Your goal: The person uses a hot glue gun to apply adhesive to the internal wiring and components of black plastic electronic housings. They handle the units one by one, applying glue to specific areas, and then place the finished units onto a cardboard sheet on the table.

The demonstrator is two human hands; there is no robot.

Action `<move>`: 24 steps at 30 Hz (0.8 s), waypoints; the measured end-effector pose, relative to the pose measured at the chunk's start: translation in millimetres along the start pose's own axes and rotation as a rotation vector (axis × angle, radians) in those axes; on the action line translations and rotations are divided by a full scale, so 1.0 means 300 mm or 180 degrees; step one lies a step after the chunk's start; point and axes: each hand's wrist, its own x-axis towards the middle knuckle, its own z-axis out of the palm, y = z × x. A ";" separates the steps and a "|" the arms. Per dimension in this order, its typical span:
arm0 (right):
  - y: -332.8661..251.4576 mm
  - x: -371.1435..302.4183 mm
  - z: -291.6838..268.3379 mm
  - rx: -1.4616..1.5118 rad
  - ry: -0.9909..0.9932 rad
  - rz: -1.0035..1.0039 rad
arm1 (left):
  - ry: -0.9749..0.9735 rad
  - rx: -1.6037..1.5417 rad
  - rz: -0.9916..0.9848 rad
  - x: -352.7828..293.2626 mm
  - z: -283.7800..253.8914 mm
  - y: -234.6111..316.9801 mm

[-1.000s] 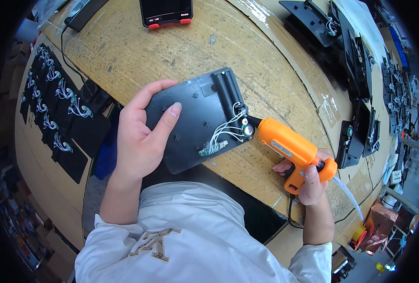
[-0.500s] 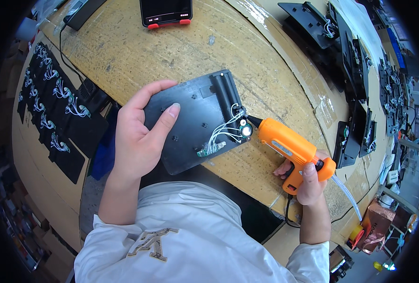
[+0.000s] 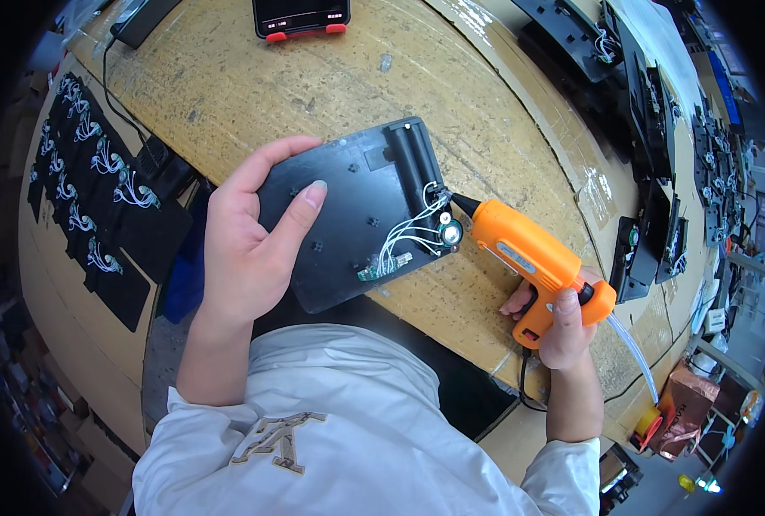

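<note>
The orange glue gun (image 3: 533, 258) is being gripped by the right hand (image 3: 559, 322), nozzle pointing left at the wired corner of the black panel (image 3: 357, 215) (being clasped by the left hand (image 3: 245, 249), fingers spread).

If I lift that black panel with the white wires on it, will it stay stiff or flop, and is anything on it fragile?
The black panel probably stays stiff: it looks like moulded plastic, and the left hand holds one edge without visible sag. It looks thin, so likely light. The white wires and small green board look delicate; avoid gripping there, beside the glue gun tip.
</note>
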 end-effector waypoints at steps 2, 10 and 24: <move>0.000 -0.001 -0.003 -0.0055 -0.0024 0.0025 | -0.0007 0.0027 0.0022 0.000 -0.002 -0.001; 0.031 -0.015 -0.025 0.0028 -0.0164 -0.0156 | 0.0052 0.0053 0.0022 -0.004 0.004 0.004; 0.011 -0.030 -0.002 -0.0671 -0.0161 -0.0727 | 0.0381 0.0589 0.0567 -0.027 0.030 -0.002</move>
